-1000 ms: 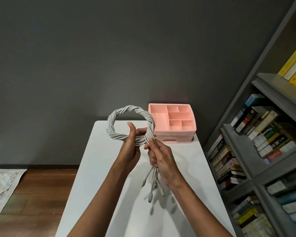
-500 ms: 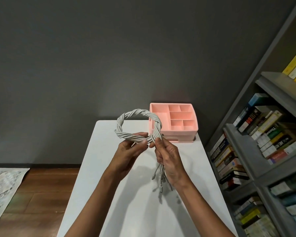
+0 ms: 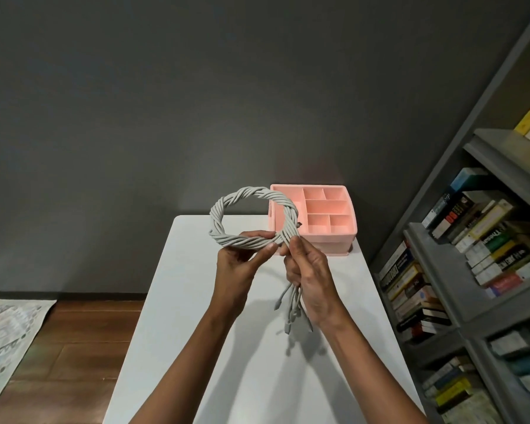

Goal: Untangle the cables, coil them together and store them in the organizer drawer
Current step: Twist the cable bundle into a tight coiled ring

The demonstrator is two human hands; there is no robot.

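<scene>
Several grey cables twisted together form one round coil (image 3: 224,206), held up in the air above the white table (image 3: 178,295). My left hand (image 3: 237,267) pinches the coil's lower strand between thumb and fingers. My right hand (image 3: 311,270) grips the bundle where the coil crosses itself; the loose cable ends (image 3: 289,310) with plugs hang down below it. Behind the coil, at the table's far end, stands the pink organizer (image 3: 331,237), its top compartments bare and its drawer front partly hidden by my hands.
A grey bookshelf (image 3: 459,301) packed with books runs along the table's right side. A dark wall stands behind the table. Wooden floor and a patterned rug (image 3: 3,335) lie to the left.
My left hand shifted from a thumb-up grip at the coil's bottom to a flatter pinch along its lower strand. The coil tilted flatter, and my view moved slightly.
</scene>
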